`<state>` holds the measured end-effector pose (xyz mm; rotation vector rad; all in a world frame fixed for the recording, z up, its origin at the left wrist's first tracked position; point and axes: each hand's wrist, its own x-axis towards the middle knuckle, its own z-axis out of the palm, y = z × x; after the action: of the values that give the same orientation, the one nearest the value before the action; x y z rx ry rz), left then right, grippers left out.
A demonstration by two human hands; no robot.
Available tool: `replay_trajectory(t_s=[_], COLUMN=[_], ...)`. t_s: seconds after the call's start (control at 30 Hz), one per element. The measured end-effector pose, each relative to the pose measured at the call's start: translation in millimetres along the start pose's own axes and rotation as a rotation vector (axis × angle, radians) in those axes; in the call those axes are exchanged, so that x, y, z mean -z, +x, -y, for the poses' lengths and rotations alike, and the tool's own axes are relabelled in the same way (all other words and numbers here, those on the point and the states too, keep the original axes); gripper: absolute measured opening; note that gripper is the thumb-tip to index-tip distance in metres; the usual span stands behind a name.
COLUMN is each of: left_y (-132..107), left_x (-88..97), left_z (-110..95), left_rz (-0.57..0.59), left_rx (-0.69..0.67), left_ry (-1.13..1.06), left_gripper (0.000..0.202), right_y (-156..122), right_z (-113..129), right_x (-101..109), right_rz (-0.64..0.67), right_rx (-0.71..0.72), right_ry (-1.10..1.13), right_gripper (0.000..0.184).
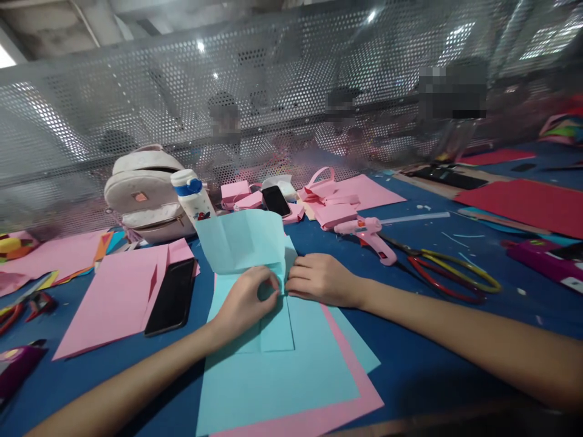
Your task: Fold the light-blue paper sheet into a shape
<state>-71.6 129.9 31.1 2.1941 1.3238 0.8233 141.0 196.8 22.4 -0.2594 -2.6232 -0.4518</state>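
Note:
A creased light blue sheet of paper is folded up in front of me, its far part standing upright and its near part flat. My left hand is closed at the fold, thumb and forefinger curled into a ring on the paper. At the sheet's right edge, my right hand has its fingers pressed together around the edge near the fold. Underneath lie larger blue sheets and a pink sheet. The fingertips' exact grip is partly hidden.
On the blue table are a pink glue gun, scissors, a black phone, pink paper, a bottle and a white backpack. A perforated metal screen stands behind, with people beyond it.

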Motion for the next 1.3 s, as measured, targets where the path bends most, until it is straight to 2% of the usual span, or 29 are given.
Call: replay_trajectory(t_s=[0.2, 0.37, 0.5, 0.6, 0.73, 0.83, 1.0, 1.13, 1.3], left_y=[2.1, 8.3, 9.9, 7.8, 5.4, 4.8, 2.6, -1.4, -5.2], left_x=[-3.0, -5.7, -1.0, 6.5, 13.6, 14.0, 10.6, 9.4, 10.5], left_z=[1.0, 4.1, 8.7, 7.5, 1.7, -1.4, -4.6, -9.4, -12.1], left_rz=[0.019, 0.042, 0.033, 0.014, 0.034, 0.027, 0.005, -0.001, -0.041], left_rx=[-0.020, -0.045, 0.006, 0.080, 0.141, 0.158, 0.128, 0.078, -0.051], left_ry=[0.063, 0.122, -0.018, -0.172, -0.365, -0.429, -0.462, -0.386, -0.257], left_gripper=[0.013, 0.009, 0.014, 0.017, 0.020, 0.018, 0.011, 0.001, 0.007], right_y=[0.0, -2.8, -3.8, -2.7, -2.2, -3.0, -2.7, -1.8, -0.9], right_z=[1.5, 1.3, -0.4, 0.2, 3.1, 5.3, 8.2, 10.3, 12.9], right_x=[-1.9, 0.0, -0.3, -1.3, -1.2, -1.7, -1.6, 0.9, 4.0], right_rz=[-0.034, 0.006, -0.046, -0.095, -0.152, -0.152, -0.141, -0.139, -0.158], right_rx=[-0.011, -0.069, -0.119, -0.191, -0.406, -0.525, -0.534, -0.553, -0.553], right_ry=[0.024, 0.088, 0.187, 0.276, 0.428, 0.520, 0.612, 0.629, 0.613], right_gripper=[0.029, 0.024, 0.016, 0.019, 0.027, 0.036, 0.035, 0.030, 0.023])
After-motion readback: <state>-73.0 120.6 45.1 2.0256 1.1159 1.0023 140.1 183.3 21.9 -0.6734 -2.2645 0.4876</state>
